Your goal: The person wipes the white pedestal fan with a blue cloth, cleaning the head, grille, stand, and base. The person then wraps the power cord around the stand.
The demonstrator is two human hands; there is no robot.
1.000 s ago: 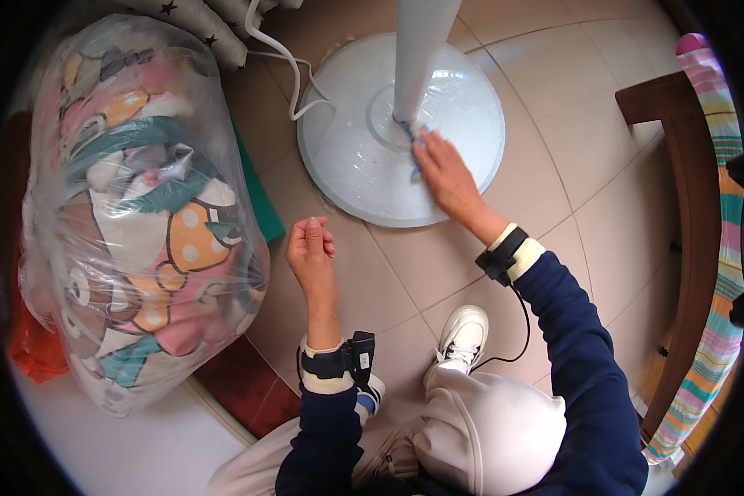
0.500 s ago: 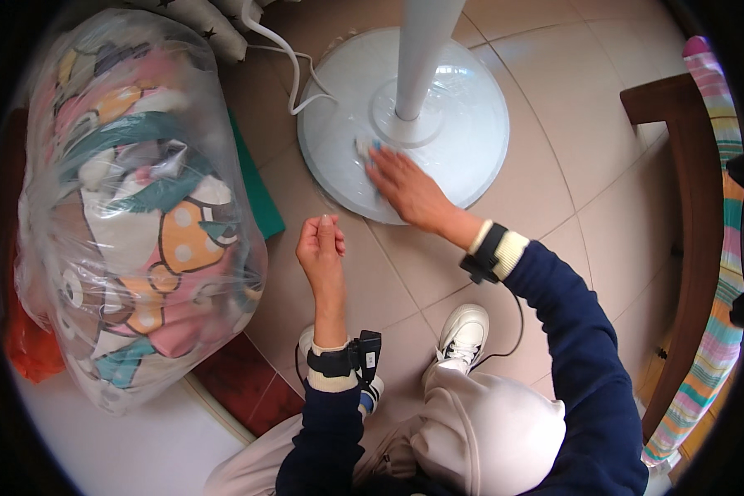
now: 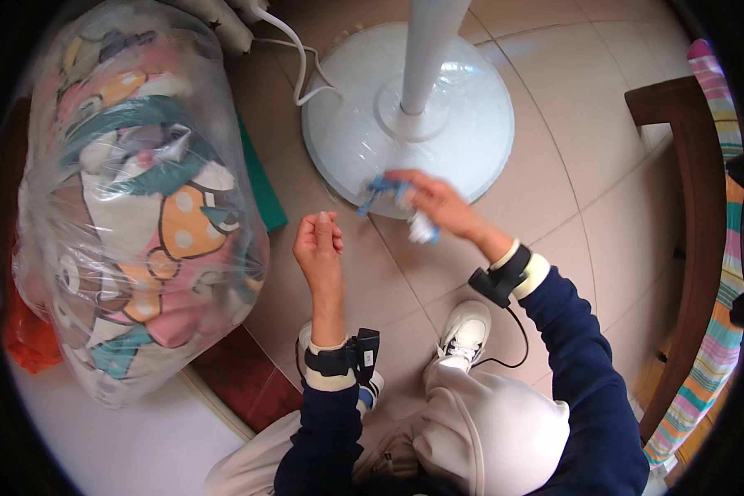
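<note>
Two navy-sleeved forearms (image 3: 569,331) come in from the lower edge; left hand (image 3: 317,235) is over the tiled floor (image 3: 388,289), just right of the plastic bag (image 3: 136,219), fingers curled together in a loose fist, thumb on top. Right hand (image 3: 443,207) angles in leftward, palm down, fingers blurred but clamped on a blue-and-white cloth (image 3: 383,189), which pokes out both sides at the near rim of the round white base (image 3: 339,136); can't tell if it's touching. Beyond that: white pole (image 3: 430,58) rising from the base's middle, white cord (image 3: 300,62) at left.
</note>
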